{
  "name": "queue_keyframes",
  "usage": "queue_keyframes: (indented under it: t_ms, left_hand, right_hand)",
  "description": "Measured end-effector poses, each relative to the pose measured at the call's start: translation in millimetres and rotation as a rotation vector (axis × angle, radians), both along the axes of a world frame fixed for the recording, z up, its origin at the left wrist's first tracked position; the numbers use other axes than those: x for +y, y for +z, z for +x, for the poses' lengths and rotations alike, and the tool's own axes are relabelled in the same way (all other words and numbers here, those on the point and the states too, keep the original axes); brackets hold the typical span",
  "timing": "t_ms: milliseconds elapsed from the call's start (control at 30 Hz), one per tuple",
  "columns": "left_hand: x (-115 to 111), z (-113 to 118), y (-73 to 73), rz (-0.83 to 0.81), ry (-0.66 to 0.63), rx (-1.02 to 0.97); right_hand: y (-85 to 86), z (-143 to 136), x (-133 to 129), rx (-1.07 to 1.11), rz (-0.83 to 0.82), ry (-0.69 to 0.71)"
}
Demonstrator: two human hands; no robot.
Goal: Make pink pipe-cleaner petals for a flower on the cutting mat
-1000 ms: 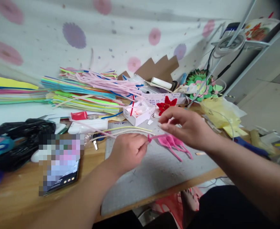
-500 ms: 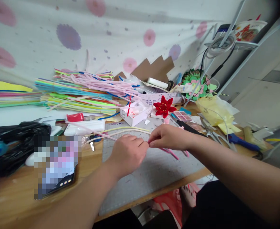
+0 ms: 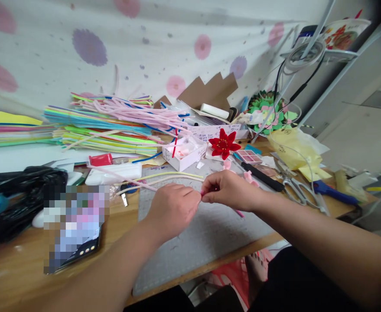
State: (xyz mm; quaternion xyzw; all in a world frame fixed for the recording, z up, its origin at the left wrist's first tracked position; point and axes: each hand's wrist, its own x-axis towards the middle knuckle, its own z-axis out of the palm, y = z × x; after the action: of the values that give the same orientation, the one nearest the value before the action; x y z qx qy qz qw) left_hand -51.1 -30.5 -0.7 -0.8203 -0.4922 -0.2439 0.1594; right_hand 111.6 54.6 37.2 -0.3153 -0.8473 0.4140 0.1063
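Above the grey cutting mat [image 3: 190,255], my left hand [image 3: 174,208] and my right hand [image 3: 229,190] meet at the fingertips. My right fingers pinch a small deep-pink piece [image 3: 202,192], and the closed fingers of my left hand meet it from the other side. A pale pink stem [image 3: 128,177] runs from the left toward my left hand; whether that hand grips it is hidden. A magenta end [image 3: 239,213] shows below my right hand. Behind the hands is a red fuzzy flower [image 3: 224,144].
Bundles of coloured pipe cleaners [image 3: 112,121] lie at the back left. A white box [image 3: 185,156] stands behind the mat. The phone [image 3: 79,234] and black bag [image 3: 24,195] are at left; scissors [image 3: 299,188] and a yellow bag [image 3: 299,151] are at right.
My right hand has tilted slightly, its fingers curled more. The pink strips below it now show only a short end. Pink pieces and a black-handled tool beyond my right wrist are more visible.
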Motion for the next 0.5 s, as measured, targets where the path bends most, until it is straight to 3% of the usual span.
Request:
queue_keyframes:
  t_ms: [100,300,500]
  left_hand:
    - [0.9,0.3,-1.5,-0.03,-0.007,-0.042]
    - [1.0,0.8,-1.1,-0.133,-0.045,-0.112]
    - [0.5,0.7,1.0,-0.16,-0.035,-0.119]
  right_hand:
    - [-2.6,0.7,-0.4,0.046,0.033,0.015]
    - [-3.4,2.3,1.4,0.123,0.074,0.177]
    - [-3.7,3.5,3.8,0.112,0.222,0.263]
